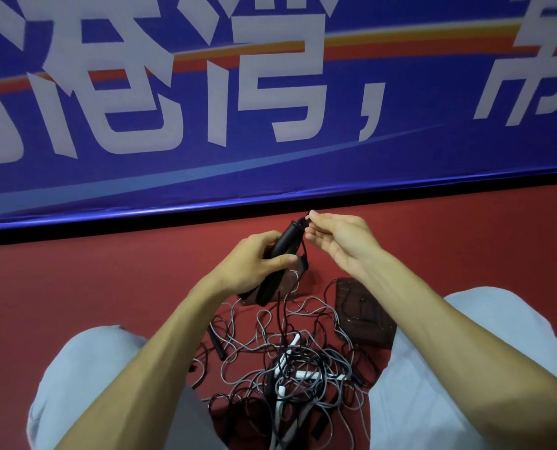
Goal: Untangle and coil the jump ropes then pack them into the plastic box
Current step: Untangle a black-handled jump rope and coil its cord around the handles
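Note:
My left hand (254, 261) grips black jump-rope handles (282, 246), held up above the red floor. My right hand (335, 241) pinches the black cord (304, 220) right at the handles' top end. A black cord hangs from the handles down into a tangled pile of black and grey ropes (290, 362) with white handles (295, 344) on the floor between my knees. A clear plastic box (286, 284) stands just behind the pile, partly hidden by my left hand. Its lid (361, 311) lies flat to the right, with cords draped over it.
A blue banner (270, 108) with large white characters runs along the wall ahead, its base meeting the red floor (108, 287). My knees in light trousers (85, 384) flank the pile on both sides. A loose black handle (217, 344) lies at the pile's left.

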{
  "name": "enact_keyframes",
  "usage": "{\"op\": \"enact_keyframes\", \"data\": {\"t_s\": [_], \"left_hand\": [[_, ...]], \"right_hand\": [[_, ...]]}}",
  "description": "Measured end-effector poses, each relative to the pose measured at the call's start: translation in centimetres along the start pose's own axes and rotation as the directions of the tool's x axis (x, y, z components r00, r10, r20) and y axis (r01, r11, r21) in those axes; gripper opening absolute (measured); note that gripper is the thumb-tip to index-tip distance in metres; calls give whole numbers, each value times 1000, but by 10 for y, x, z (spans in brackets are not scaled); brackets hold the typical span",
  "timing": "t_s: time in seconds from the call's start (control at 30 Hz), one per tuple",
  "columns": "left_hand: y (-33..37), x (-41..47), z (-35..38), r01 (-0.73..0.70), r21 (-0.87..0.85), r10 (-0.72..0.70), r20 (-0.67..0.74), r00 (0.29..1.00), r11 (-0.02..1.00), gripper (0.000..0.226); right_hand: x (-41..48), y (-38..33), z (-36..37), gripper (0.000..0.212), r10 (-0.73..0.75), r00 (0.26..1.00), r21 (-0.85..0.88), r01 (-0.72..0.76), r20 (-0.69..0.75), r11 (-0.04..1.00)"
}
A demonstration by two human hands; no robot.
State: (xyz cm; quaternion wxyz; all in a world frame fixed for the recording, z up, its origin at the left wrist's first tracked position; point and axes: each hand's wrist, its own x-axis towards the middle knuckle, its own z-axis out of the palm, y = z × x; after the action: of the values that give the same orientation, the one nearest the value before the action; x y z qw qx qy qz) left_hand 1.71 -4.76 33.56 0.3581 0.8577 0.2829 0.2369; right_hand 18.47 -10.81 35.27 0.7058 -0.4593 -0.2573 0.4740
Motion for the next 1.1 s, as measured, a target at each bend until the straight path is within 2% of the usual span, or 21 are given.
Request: {"op": "enact_keyframes", "data": {"t_s": [0.07, 0.1, 0.13, 0.2, 0.23, 0.3, 0.33, 0.4, 0.5, 0.57, 0.63, 0.7, 0.77, 0.9, 0.97, 1.03, 1.1], "left_hand": [[-1, -1, -1, 4, 100, -4, 0, 1000, 995, 15], [-2, -1, -1, -3, 200, 4, -6, 1000, 980, 17], [-3, -1, -2, -12, 316, 18, -16, 1000, 949, 17], [-5, -3, -2, -21, 500, 50, -45, 998, 866, 7], [-5, -3, -1, -33, 562, 80, -61, 995, 826, 13], [-6, -4, -2, -57, 654, 135, -69, 988, 755, 29], [-5, -4, -2, -65, 691, 167, -81, 983, 720, 30], [-7, -4, -4, -52, 764, 207, -109, 972, 644, 29], [-5, -5, -2, -43, 823, 217, -98, 971, 566, 27], [-2, -5, 2, -45, 828, 208, -87, 974, 559, 29], [-2, -5, 5, -22, 839, 183, -92, 979, 544, 30], [-3, -6, 6, 5, 854, 142, -92, 986, 520, 30], [-4, -6, 7, 18, 842, 98, -83, 992, 538, 31], [1, -5, 11, 105, 707, -56, -92, 994, 700, 29], [3, -5, 12, 160, 635, -120, -107, 987, 756, 25], [4, -3, 12, 197, 557, -147, -133, 980, 807, 23], [6, -1, 13, 200, 396, -162, -127, 979, 896, 22]], "right_hand": [[-1, 0, -2, 9, -17, 1000, -140, 18, 9, 990], [0, 0, -4, 11, -61, 998, -279, 58, -2, 958], [2, 2, -7, 13, -147, 989, -459, 122, -18, 880], [7, 5, -9, 16, -400, 917, -755, 260, -3, 602], [7, 7, -9, 16, -504, 862, -813, 331, 54, 478], [10, 10, -9, 12, -571, 797, -815, 456, 196, 357], [13, 10, -9, 10, -530, 809, -803, 481, 252, 353], [16, 11, -10, 26, -364, 879, -791, 449, 308, 416], [18, 11, -11, 49, -176, 942, -798, 336, 286, 501], [14, 9, -10, 56, -14, 966, -776, 217, 259, 593], [9, 7, -11, 58, 99, 968, -782, 125, 232, 611], [6, 3, -11, 54, 116, 970, -837, 122, 215, 533], [5, 0, -12, 45, 126, 964, -827, 130, 234, 547], [3, -2, -11, 26, 98, 943, -737, 180, 317, 651], [2, -1, -9, 30, 35, 943, -742, 236, 330, 628], [3, -1, -8, 34, -59, 942, -775, 307, 332, 552], [7, 0, -9, 36, -148, 932, -783, 359, 331, 509]]}}
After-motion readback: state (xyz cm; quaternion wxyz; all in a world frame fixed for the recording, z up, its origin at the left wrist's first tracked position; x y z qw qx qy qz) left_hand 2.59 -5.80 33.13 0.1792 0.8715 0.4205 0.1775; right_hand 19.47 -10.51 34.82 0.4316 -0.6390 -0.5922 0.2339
